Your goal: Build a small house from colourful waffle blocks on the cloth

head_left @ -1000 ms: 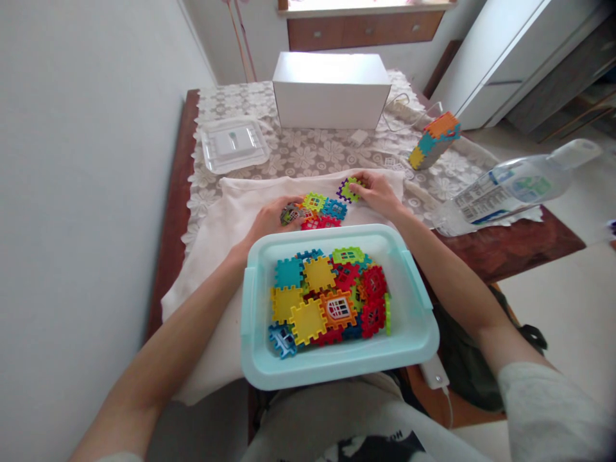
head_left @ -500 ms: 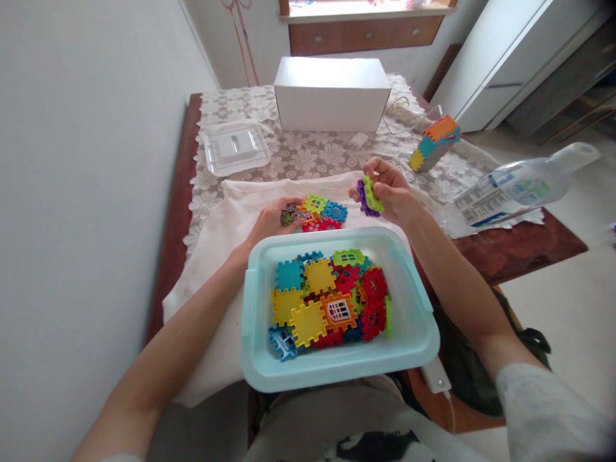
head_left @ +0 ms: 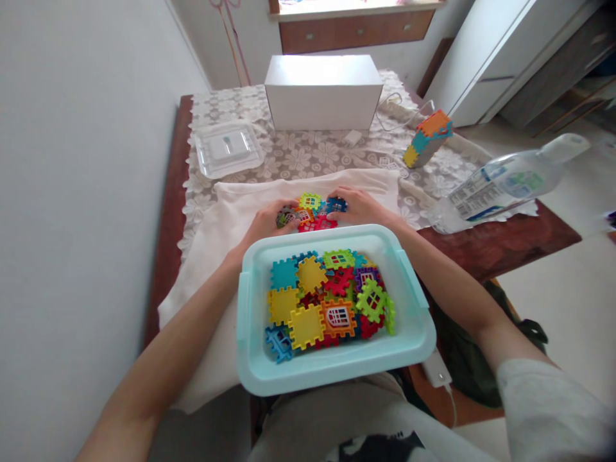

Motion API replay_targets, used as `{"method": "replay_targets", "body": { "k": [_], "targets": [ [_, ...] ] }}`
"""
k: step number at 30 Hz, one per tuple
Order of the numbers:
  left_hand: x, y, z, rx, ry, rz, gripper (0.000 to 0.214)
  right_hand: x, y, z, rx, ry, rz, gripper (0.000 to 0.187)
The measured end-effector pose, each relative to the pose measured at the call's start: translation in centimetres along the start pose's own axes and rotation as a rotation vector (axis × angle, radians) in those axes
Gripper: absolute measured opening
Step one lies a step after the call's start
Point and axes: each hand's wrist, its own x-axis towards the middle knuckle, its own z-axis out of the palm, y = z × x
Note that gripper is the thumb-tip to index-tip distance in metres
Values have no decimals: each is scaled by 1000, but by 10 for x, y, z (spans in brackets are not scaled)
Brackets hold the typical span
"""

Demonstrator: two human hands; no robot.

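A light blue plastic bin (head_left: pixel 409 333) rests on my lap, holding several colourful interlocking tiles (head_left: pixel 327 301), with a green and a purple tile (head_left: pixel 368 292) lying on top at the right. Beyond it, a small pile of tiles (head_left: pixel 312 213) lies on a white cloth (head_left: pixel 226 218). My left hand (head_left: pixel 264 224) curls around the pile's left side, over a grey tile. My right hand (head_left: pixel 359 206) rests on the pile's right side, fingers bent over a blue tile.
A white box (head_left: pixel 322 90) stands at the table's back. A clear lid (head_left: pixel 226 147) lies at the back left. A block of assembled tiles (head_left: pixel 428 138) stands at the right, and a plastic bottle (head_left: pixel 500 186) lies nearer me. A wall runs along the left.
My right hand lifted a green and a purple tile from the cloth; these now lie in the bin. The hand has returned to the pile. My left hand stayed put.
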Motion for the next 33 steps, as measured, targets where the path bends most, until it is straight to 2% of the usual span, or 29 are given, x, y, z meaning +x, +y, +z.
{"method": "replay_targets", "body": {
  "k": [5, 9, 11, 14, 17, 20, 23, 25, 28, 33],
  "targets": [
    [0, 0, 1, -8, 0, -21, 54, 0, -3, -2, 181, 25, 53, 41],
    [-1, 1, -1, 0, -14, -23, 54, 0, 0, 1, 155, 5, 10, 54],
    [0, 1, -1, 8, -20, -23, 55, 1, 2, 2, 140, 10, 20, 49],
    [0, 0, -1, 8, -24, -25, 55, 2, 4, 0, 237, 62, 69, 35],
    [-1, 0, 1, 2, -12, -33, 53, 1, 1, -9, 365, 141, 83, 37],
    [-1, 2, 1, -3, -8, -39, 52, -3, -7, -17, 404, 30, 45, 42],
    [-1, 4, 0, 0, -23, -43, 53, -7, -16, -15, 298, -158, -16, 41],
    [-1, 5, -1, 0, -26, -44, 53, -7, -19, -9, 162, -193, -81, 42],
    [-2, 5, -1, -4, -26, -37, 53, -7, -17, -3, 26, -157, -147, 40],
    [-1, 4, -1, -2, -20, -35, 51, -3, -5, 1, -50, -41, -210, 38]
  ]
}}
